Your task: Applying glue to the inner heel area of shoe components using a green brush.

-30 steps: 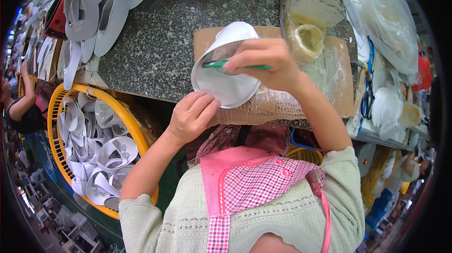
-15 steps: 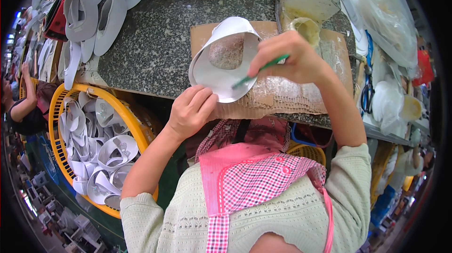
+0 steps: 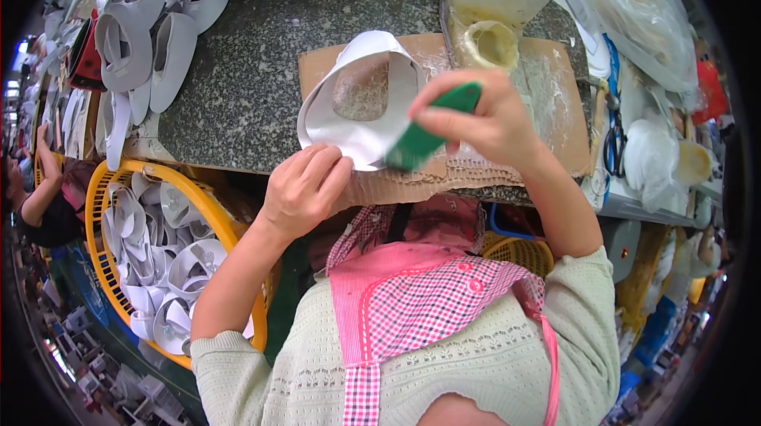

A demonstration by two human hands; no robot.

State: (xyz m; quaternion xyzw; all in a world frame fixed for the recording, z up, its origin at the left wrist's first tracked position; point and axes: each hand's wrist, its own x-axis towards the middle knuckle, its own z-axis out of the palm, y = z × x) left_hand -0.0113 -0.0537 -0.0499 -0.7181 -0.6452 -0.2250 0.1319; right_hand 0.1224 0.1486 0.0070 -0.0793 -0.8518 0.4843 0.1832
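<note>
The right hand (image 3: pixel 487 121) is closed around the handle of a green brush (image 3: pixel 424 139), thumb and fingers pinched on its upper end, so that the lower end of the brush lies against the near rim of a white shoe upper (image 3: pixel 361 101). The left hand (image 3: pixel 305 188) is curled with its fingertips pinching the lower edge of that same white piece, holding it tilted up over a sheet of brown cardboard (image 3: pixel 555 85) that lies on the dark speckled stone bench (image 3: pixel 254 77). Through the opening of the upper a grey smeared patch shows; it may be glue, though the view is too soft to tell. Just beyond the right hand stands a glue-crusted container (image 3: pixel 493 44) with a round open mouth. More white uppers (image 3: pixel 151 45) are piled along the far and left edges of the bench. Below the bench, to the left, a yellow basket (image 3: pixel 103 196) holds many more white pieces. A pair of scissors (image 3: pixel 614 149) lies to the right, near clear plastic bags (image 3: pixel 642 14). At the far left edge another person's arm (image 3: pixel 40 196) is visible.
</note>
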